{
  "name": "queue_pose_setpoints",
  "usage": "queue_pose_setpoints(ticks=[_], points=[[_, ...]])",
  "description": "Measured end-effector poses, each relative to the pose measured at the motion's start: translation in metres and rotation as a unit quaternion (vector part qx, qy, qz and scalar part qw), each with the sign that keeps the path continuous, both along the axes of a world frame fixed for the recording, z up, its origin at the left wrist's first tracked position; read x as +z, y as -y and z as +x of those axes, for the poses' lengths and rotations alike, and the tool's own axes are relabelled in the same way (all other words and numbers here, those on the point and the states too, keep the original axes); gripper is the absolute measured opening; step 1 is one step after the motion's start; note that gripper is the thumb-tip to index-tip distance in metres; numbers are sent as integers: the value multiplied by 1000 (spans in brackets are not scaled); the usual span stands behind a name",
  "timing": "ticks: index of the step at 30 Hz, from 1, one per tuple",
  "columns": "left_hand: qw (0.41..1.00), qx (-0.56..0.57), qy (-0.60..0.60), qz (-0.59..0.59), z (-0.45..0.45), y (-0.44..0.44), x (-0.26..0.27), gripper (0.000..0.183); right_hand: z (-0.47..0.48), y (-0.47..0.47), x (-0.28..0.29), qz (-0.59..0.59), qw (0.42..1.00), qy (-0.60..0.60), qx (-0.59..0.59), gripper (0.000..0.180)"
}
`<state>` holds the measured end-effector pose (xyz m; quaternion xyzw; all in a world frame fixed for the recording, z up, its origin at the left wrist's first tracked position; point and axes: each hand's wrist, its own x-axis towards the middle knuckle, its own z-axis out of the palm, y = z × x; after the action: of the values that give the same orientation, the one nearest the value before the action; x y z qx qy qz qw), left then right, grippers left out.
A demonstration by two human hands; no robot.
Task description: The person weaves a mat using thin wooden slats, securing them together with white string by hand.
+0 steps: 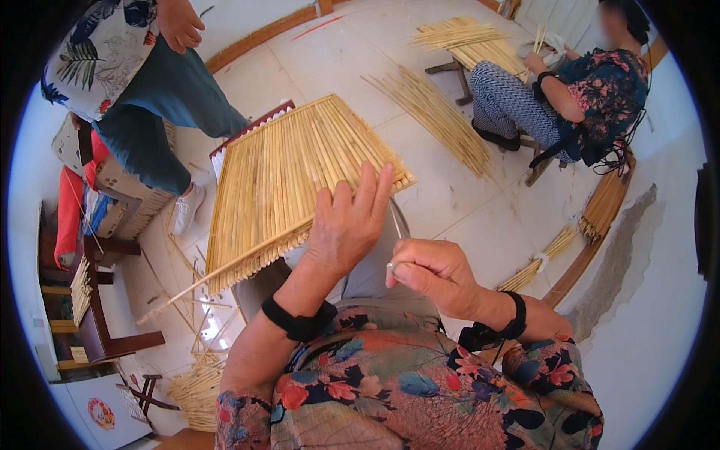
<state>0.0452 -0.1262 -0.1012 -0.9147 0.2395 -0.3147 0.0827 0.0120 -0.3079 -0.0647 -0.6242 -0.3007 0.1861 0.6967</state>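
A flat panel of straw-coloured stalks laid side by side [281, 163] rests before me, over my lap. My left hand [351, 216] lies on its near right edge with the fingers spread over the stalks. One long thin stalk [185, 291] runs along the near edge and sticks out past the lower left corner. Just right of the panel, my right hand [436, 275] is closed around a thin metal tool [398, 216], whose shaft points up towards the panel's right corner. The tool's tip is hidden at the panel's edge.
Loose stalks [439, 124] lie on the tiled floor ahead. A seated co-worker [585, 107] holds stalks at the upper right; another person [146, 107] stands at the left. Tied stalks [537, 257] lie right, a dark wooden bench [107, 332] stands left, and more stalks [197, 388] lie lower left.
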Motion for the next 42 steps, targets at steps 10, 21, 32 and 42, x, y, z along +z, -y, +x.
queue_pose_setpoints(ticks=[10,21,32,42], points=[[992,-50,-99,-53,-19,9,-41,60,18,48,-41,-46,991,115,-55,13],[969,-75,-180,-154,-70,-45,-35,43,114,89,-73,-449,809,274,-262,30],[950,-8,-236,-205,-178,-112,-45,34,166,5,-122,-149,942,-300,-39,40],[910,164,-261,-278,-188,-116,-98,28,164,15,-127,-262,932,-167,-187,52]])
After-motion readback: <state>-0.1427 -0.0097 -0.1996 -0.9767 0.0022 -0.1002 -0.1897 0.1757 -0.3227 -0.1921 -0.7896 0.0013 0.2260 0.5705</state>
